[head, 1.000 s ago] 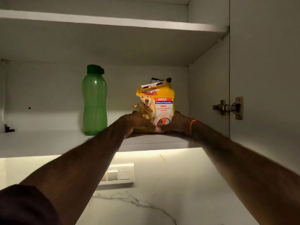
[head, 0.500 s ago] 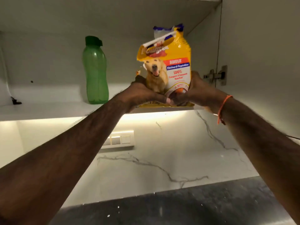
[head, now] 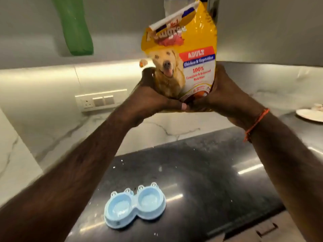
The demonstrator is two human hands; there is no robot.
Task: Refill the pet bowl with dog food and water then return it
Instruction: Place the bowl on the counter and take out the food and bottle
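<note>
A yellow dog food bag (head: 188, 55) with a dog's picture is held upright in the air in front of me. My left hand (head: 150, 98) grips its lower left corner and my right hand (head: 225, 95) grips its lower right side; the thumbs meet under the bag. Below, on the dark countertop (head: 209, 180), sits a light blue double pet bowl (head: 135, 205); both its cups look empty.
A green bottle (head: 75, 27) stands on the cabinet shelf at upper left. A switch panel (head: 101, 101) is on the marble backsplash. A white plate (head: 309, 115) lies at the right edge of the counter.
Both hands lifted the bag off the cabinet shelf and brought it down and toward me. My view dropped, so the counter and the blue bowl now show.
</note>
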